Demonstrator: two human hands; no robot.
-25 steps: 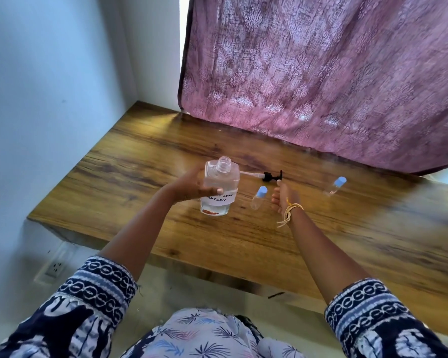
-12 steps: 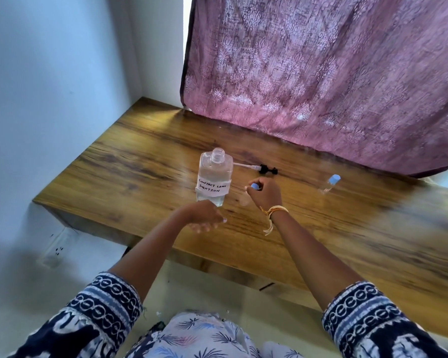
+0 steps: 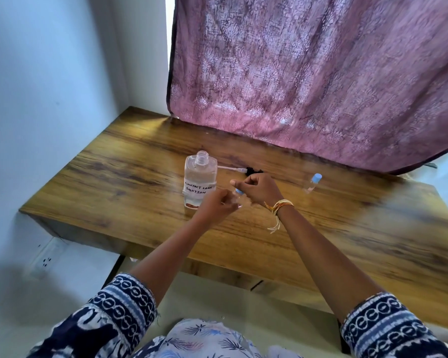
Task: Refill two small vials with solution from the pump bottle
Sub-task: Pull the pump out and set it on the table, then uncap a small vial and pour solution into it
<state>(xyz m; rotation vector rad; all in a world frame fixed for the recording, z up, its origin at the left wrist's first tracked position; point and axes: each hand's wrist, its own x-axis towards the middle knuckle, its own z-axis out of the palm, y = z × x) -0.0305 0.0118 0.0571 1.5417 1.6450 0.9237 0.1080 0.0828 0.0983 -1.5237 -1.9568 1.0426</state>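
Note:
A clear bottle (image 3: pixel 200 180) labelled "contact lens solution" stands open-necked on the wooden table (image 3: pixel 321 228). Its black pump head with the white tube (image 3: pixel 243 170) lies on the table just behind it. Between my two hands is a small clear vial with a blue cap (image 3: pixel 238 195). My left hand (image 3: pixel 217 204) grips the vial's body and my right hand (image 3: pixel 259 188) pinches its blue cap. A second blue-capped vial (image 3: pixel 312 182) stands on the table to the right, apart from my hands.
A purple patterned curtain (image 3: pixel 321 86) hangs down to the table's back edge. A pale wall (image 3: pixel 49 99) closes the left side, with a socket (image 3: pixel 45 260) below the tabletop. The table's front edge runs under my forearms.
My left hand let go of the bottle and came to the vial. My right hand picked up the near vial and now holds its cap. The bottle stands where it was set.

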